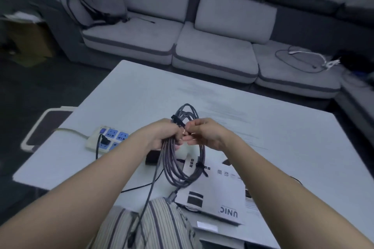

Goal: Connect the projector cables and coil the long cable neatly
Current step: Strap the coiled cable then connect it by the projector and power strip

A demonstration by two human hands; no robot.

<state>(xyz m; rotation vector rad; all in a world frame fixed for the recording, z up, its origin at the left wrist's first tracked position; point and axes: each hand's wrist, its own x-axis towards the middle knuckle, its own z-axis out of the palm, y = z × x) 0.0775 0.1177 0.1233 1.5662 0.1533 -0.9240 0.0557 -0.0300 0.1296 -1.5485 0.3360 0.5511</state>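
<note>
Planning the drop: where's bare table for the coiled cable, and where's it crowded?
Free: the far half of the table toward the sofa, and the right side beyond the right hand. Crowded: the near-left by the power strip, and the near edge, where the projector sits under the coiled cable that the left hand grips.

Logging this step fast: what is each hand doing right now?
Left hand: grips the coiled cable bundle.
Right hand: pinches the black strap on the coil.

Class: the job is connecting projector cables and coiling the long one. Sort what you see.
Job: coiled cable, left hand, right hand, projector, power strip.
Lying about: backpack, sofa, cardboard box.
</note>
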